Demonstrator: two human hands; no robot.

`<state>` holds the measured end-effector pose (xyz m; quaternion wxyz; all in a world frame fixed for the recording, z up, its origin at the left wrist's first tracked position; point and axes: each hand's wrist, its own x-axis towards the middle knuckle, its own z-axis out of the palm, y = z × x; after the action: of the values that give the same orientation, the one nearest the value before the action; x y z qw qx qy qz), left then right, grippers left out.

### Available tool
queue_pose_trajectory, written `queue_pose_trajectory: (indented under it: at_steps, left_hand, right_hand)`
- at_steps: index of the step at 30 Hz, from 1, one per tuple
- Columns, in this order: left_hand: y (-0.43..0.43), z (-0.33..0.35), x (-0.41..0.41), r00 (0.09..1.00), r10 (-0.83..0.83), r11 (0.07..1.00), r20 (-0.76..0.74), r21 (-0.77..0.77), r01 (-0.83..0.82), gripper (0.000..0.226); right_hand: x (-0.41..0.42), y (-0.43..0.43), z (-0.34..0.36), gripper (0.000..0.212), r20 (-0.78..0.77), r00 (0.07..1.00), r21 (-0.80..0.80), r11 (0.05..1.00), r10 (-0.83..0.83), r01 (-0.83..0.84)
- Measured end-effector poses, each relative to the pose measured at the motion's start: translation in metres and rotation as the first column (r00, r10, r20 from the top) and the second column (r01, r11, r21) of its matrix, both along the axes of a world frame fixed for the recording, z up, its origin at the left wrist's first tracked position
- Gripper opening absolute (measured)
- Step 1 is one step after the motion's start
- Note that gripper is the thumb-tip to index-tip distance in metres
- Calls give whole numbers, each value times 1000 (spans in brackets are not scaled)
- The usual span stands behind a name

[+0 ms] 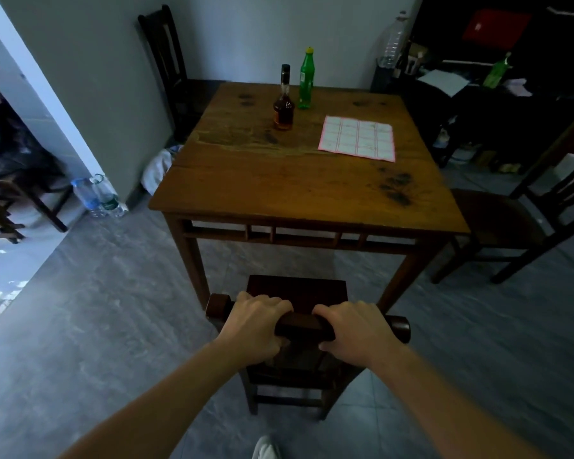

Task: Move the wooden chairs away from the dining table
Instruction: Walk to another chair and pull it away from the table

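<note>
Both hands, the left hand [257,321] and right hand [352,329], are wrapping curled fingers over the chair [300,326] top rail, which is running crosswise, table [299,180] lying directly ahead.

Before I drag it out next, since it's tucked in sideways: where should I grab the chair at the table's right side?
Take the chair at the right by its backrest's top rail, coming from the right, behind the back. Its seat faces the table and the back stands outermost, as on the near chair both hands grip.
</note>
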<state>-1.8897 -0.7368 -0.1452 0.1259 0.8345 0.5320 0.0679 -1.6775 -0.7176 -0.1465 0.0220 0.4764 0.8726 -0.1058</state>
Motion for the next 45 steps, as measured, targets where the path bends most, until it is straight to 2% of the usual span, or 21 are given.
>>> queue_pose_trajectory:
  at_steps: [10,18,33,40,42,45]
  left_hand:
    - [-121,-6,20,999,25,1000,24,6,-25,27]
    - [-197,-20,25,1000,24,1000,16,-12,-23,25]
    - [-260,-43,24,999,37,999,-10,4,-37,31]
    - [-258,-36,27,999,42,999,-24,-31,-43,19]
    - [-257,-33,26,998,35,998,-43,-58,-37,24]
    - [-256,-31,21,999,6,991,-38,-135,-11,55]
  right_hand:
    - [19,-115,-9,44,-1,999,17,999,35,-35]
    - [22,-194,-8,40,-13,1000,-75,997,17,-18]
    - [17,-264,-25,38,-23,999,-57,998,-26,25]
    - [15,-265,-22,37,-30,996,-100,992,-80,76]
    - [15,-266,-21,37,-31,995,-109,990,-93,89]
    - [14,-267,-20,42,-33,994,-125,988,-100,95]
